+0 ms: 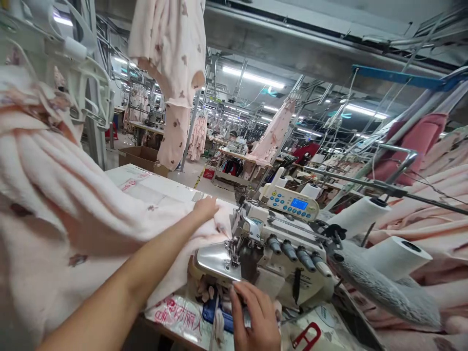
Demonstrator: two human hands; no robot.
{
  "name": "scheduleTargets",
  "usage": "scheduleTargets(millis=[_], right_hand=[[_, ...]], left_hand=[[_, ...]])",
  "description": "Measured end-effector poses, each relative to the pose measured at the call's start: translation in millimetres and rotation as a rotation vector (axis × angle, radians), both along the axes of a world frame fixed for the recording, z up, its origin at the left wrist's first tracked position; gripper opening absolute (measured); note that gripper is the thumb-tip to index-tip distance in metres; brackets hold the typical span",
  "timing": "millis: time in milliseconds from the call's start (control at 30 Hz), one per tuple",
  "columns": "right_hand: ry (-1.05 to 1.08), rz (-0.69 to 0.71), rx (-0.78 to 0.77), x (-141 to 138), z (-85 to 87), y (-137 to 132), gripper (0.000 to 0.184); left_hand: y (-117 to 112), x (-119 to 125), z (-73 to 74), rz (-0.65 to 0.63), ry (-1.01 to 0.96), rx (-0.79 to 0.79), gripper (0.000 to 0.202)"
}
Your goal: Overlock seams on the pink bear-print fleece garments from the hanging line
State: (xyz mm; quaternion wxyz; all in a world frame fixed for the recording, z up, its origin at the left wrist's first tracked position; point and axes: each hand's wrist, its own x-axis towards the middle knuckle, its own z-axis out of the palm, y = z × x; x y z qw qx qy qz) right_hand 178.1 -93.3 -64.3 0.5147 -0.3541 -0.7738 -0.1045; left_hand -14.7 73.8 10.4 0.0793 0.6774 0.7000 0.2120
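My left hand (205,208) is closed on pale pink fleece fabric (120,214) with small brown prints, just behind the sewing area. The fabric spreads over the table to the left and narrows to the needle area of an overlock sewing machine (288,243). Part of it lies beside the machine's shiny metal plate (215,258). My right hand (258,317) is at the front edge of that plate, fingers loosely bent and thumb apart from them, with nothing visible between. The far sides of its fingers are hidden.
A control panel (292,204) with a lit display tops the machine. White thread cones (397,258) and a grey fuzzy roll (383,292) are at right. Below the plate lie fabric scraps (218,326) and a red-handled tool (309,336). A pink garment (175,63) hangs ahead.
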Motion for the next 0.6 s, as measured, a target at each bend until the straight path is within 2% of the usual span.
scheduleTargets(millis=[67,133,233,300,400,467,533,600], right_hand=[[0.031,0.066,-0.061,-2.2,-6.9,-3.6,0.014],[0.089,0.115,-0.134,-4.9,-14.5,-6.3,0.015],[0.239,0.151,-0.324,-14.6,-23.5,-8.6,0.023],[0.366,0.174,-0.547,-25.0,-25.7,-8.0,0.035],[0.593,0.282,-0.937,-36.2,-25.2,-2.0,0.056],[0.744,0.362,-1.1,-32.7,-26.4,4.6,0.058],[0.819,0.343,-1.089,-18.1,-31.4,10.0,0.056],[0.771,0.238,-0.931,3.2,-39.4,10.8,0.051]], left_hand=[[-14.5,-17.9,-3.9,0.005,-0.015,-0.031,0.04],[-41.2,-38.5,-11.7,-0.012,-0.022,-0.037,0.044],[-97.1,-60.5,-24.2,-0.03,-0.008,-0.047,0.048],[-135.8,-60.6,-27.5,-0.076,0.01,-0.095,0.042],[-178.6,-35.2,-21.8,-0.327,0.082,-0.182,0.038],[-190.4,-7.5,-14.3,-0.506,0.182,-0.178,0.036],[-189.3,19.7,-7.9,-0.611,0.278,-0.137,0.034],[-180.8,39.0,-4.8,-0.662,0.335,-0.119,0.033]])
